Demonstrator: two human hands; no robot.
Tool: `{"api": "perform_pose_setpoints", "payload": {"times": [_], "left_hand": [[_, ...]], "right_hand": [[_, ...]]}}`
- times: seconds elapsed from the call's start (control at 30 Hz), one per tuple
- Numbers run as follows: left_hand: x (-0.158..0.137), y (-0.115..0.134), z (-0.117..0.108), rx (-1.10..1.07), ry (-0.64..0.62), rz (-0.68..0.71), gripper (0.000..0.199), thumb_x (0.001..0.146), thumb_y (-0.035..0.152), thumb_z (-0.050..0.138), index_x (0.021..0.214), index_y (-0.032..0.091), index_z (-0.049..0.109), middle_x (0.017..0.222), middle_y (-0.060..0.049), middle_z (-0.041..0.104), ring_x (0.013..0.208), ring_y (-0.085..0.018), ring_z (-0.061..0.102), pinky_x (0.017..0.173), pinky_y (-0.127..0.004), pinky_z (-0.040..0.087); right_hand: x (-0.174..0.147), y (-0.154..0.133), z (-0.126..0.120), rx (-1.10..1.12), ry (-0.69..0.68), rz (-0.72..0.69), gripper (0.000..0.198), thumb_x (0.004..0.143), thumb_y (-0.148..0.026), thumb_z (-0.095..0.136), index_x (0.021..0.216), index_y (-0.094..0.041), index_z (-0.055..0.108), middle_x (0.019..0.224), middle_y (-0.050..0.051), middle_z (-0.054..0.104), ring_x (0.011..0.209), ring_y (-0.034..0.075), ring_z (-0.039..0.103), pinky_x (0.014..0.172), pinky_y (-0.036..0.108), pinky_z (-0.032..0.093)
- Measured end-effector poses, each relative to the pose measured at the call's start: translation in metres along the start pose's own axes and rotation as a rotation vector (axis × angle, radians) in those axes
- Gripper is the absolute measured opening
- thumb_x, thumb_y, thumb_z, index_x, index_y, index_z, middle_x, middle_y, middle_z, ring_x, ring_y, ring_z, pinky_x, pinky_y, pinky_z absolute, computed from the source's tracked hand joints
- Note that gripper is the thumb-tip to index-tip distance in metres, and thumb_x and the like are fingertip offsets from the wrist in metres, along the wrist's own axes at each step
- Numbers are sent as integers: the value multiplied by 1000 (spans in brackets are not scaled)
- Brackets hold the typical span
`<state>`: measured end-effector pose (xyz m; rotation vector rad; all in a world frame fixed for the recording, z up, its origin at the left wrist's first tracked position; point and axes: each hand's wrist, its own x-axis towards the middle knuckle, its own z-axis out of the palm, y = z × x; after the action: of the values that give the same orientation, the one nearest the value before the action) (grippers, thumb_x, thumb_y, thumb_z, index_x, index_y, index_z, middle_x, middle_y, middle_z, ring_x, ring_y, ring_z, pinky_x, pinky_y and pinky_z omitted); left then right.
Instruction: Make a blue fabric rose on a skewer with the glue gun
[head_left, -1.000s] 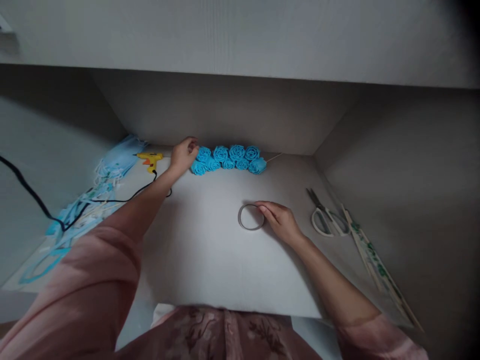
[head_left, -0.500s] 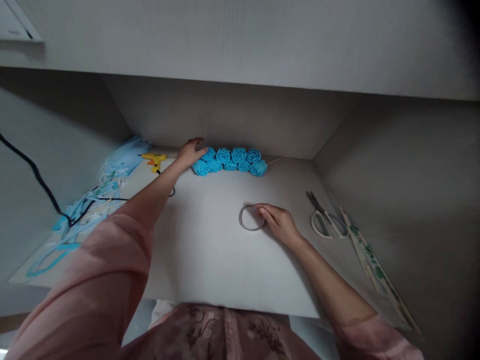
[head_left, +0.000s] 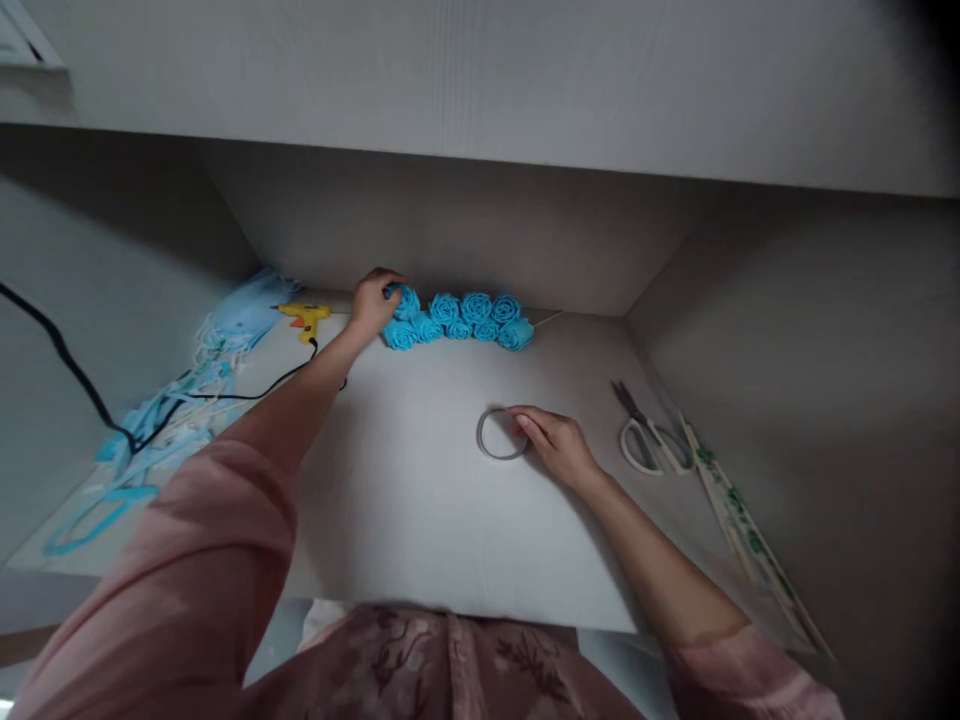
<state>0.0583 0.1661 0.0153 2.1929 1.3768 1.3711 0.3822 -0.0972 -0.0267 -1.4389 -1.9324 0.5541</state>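
At the back of the board, my left hand (head_left: 377, 300) has its fingers closed round a blue flower (head_left: 406, 302) at the left end of the back row. That flower stands a little apart from several other blue rolled flowers (head_left: 477, 306), which are packed in two rows. Nearer to me, my right hand (head_left: 556, 443) pinches the right side of a thin pale ring (head_left: 484, 440) between thumb and fingers. The ring looks like a narrow roll of tape, and it is close to the white surface (head_left: 420, 500).
A yellow glue gun (head_left: 306, 314) with a black cord lies left of the flowers. Blue face masks (head_left: 247, 312) and blue scraps (head_left: 161, 430) fill the left edge. To the right lie scissors (head_left: 652, 440) and thin sticks with green-patterned wrapping (head_left: 750, 530). Tall panels stand around the surface.
My left hand has closed on the back-left flower and shifted it slightly left and up, leaving a gap beside its neighbour. My right hand and the ring are almost unchanged.
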Motion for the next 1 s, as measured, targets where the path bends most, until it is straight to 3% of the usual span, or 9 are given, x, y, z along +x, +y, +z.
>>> {"api": "perform_pose_setpoints", "payload": {"times": [0.1,0.23,0.43,0.63,0.73,0.9,1.0], "left_hand": [[-12,3,5,0,2,39,26,84,10,58,100,17,77,105,-9,74,105,-22,68,99,-33,54],[-22,6,4,9,-23,52,31,85,12,55,105,16,78,110,-10,73,106,-23,68,100,-34,54],[-21,-3,-12,1,-210,66,48,77,9,53,117,18,77,123,-8,73,114,-25,67,102,-35,53],[-15,-8,-13,-22,-285,-49,42,76,12,63,115,17,75,110,-8,74,91,-22,68,87,-33,55],[-13,-9,-9,-52,-209,-65,28,74,12,66,101,17,73,105,-7,72,89,-20,66,85,-31,54],[-11,-9,-4,-49,73,-11,19,78,14,67,96,19,69,110,-8,66,98,-21,64,90,-32,55],[-14,-7,0,0,97,68,19,78,12,68,95,21,68,112,-9,64,105,-23,63,97,-35,55]], "right_hand": [[0,0,1,-4,-3,-2,47,106,-49,43,120,-21,77,85,7,81,79,21,76,74,31,55],[0,1,1,8,3,4,48,105,-51,43,120,-21,77,85,6,80,77,21,76,74,31,55],[0,0,1,18,-7,4,46,105,-49,43,120,-22,77,84,6,81,77,20,76,74,30,55],[1,-1,0,0,-8,3,45,105,-48,43,119,-22,77,84,6,80,77,21,76,72,31,54],[1,0,1,-5,-7,3,45,105,-48,43,120,-22,77,84,6,80,77,20,76,72,30,54],[1,0,0,-17,-3,3,44,105,-48,43,118,-23,78,84,5,80,77,20,75,73,30,54],[1,-1,0,-20,-9,0,44,105,-47,43,118,-23,77,85,5,80,77,20,75,72,30,54]]}}
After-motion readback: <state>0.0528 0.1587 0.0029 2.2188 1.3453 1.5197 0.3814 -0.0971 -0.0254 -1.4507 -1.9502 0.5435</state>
